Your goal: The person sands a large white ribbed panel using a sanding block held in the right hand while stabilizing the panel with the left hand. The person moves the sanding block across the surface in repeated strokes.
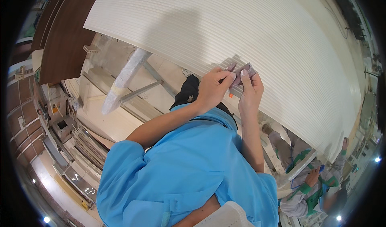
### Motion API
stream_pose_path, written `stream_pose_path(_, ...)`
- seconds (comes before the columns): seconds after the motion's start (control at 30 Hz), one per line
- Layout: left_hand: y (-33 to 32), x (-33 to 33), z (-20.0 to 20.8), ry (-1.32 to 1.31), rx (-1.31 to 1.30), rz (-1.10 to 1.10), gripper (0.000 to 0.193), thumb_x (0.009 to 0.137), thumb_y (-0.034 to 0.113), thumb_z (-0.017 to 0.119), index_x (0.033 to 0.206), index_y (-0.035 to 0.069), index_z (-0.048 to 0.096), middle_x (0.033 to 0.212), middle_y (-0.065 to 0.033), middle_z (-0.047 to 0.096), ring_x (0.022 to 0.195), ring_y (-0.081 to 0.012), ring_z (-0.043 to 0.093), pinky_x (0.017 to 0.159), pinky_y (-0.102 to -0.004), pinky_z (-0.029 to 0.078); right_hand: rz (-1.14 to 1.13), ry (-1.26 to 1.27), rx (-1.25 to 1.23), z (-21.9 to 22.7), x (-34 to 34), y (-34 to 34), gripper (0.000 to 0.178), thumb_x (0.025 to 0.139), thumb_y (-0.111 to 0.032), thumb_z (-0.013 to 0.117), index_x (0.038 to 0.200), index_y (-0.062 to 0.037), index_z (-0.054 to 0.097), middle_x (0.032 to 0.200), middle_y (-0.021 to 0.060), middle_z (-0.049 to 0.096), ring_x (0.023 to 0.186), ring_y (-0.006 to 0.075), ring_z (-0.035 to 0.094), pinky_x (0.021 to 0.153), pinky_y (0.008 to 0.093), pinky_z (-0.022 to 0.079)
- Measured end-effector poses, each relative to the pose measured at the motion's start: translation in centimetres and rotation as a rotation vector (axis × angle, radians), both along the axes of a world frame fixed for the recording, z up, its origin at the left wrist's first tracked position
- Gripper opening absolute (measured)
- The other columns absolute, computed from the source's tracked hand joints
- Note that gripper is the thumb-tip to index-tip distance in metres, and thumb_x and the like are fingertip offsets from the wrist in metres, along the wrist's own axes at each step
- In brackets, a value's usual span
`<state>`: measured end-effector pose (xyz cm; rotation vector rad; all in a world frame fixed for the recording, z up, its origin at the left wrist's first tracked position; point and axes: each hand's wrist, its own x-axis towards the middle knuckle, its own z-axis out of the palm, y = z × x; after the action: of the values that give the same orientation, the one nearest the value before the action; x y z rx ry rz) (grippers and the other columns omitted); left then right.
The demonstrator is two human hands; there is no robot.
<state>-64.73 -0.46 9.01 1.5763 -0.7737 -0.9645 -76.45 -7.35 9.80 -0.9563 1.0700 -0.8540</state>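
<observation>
A small purplish-brown piece of sandpaper [248, 68], folded or curled, is held between my two hands. My left hand [214, 86] pinches its left part between thumb and fingers. On the other side, my right hand [251, 89] grips it with the thumb on top and the fingers curled behind. Both hands are over the near edge of a large white panel [257, 30] with fine parallel grooves. Their shadow falls on the grooves just beyond the fingers. A small orange bit shows below the sandpaper, and I cannot make out what it is.
Under the panel's left end stands a support bar [128, 78] wrapped in clear film. Dark brown boards [66, 34] lie at the far left. At the right, a co-worker [309, 183] in grey and green is close to the panel's edge. Stacked strips [86, 150] are at the left.
</observation>
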Motion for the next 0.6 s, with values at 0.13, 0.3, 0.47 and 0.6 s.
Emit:
stream_pose_path(0.13, 0.1, -0.2, 0.1, 0.01, 0.018, 0.029, 0.024, 0.099, 0.025, 0.069, 0.094, 0.004, 0.08, 0.075, -0.0064, 0.061, 0.072, -0.017, 0.058, 0.062, -0.0338, 0.045, -0.045, -0.015, 0.079, 0.2, 0.8, -0.1, 0.016, 0.103, -0.018, 0.068, 0.102, -0.002, 0.067, 0.088, 0.0015, 0.067, 0.08, 0.0081, 0.058, 0.074, 0.0274, 0.048)
stream_pose_path(0.3, -0.3, -0.5, 0.2, -0.048, -0.046, 0.095, 0.022, 0.098, 0.022, 0.069, 0.093, 0.004, 0.08, 0.07, -0.0063, 0.06, 0.072, -0.0183, 0.058, 0.062, -0.034, 0.046, -0.03, 0.05, -0.007, 0.9, 1.3, 0.1, 0.015, 0.102, -0.017, 0.068, 0.101, -0.0023, 0.067, 0.087, 0.0019, 0.067, 0.079, 0.0079, 0.058, 0.072, 0.0276, 0.048)
stream_pose_path(0.47, -0.1, -0.1, 0.2, 0.056, -0.04, 0.086, 0.021, 0.098, 0.022, 0.069, 0.094, 0.005, 0.08, 0.073, -0.0059, 0.062, 0.07, -0.0184, 0.061, 0.061, -0.0353, 0.047, 0.009, 0.027, -0.018, 1.1, 2.1, -0.3, 0.015, 0.102, -0.016, 0.067, 0.103, -0.0018, 0.066, 0.085, 0.0027, 0.066, 0.074, 0.0083, 0.057, 0.065, 0.0266, 0.046)
stream_pose_path(0.6, 0.1, 0.5, 0.4, -0.093, -0.053, 0.037, 0.019, 0.098, 0.021, 0.068, 0.095, 0.005, 0.078, 0.077, -0.0088, 0.063, 0.068, -0.0224, 0.063, 0.059, -0.0375, 0.048, 0.017, 0.006, -0.059, 1.4, 2.6, -0.3, 0.014, 0.104, -0.017, 0.063, 0.102, -0.0025, 0.065, 0.084, 0.0029, 0.065, 0.07, 0.008, 0.055, 0.06, 0.025, 0.044)
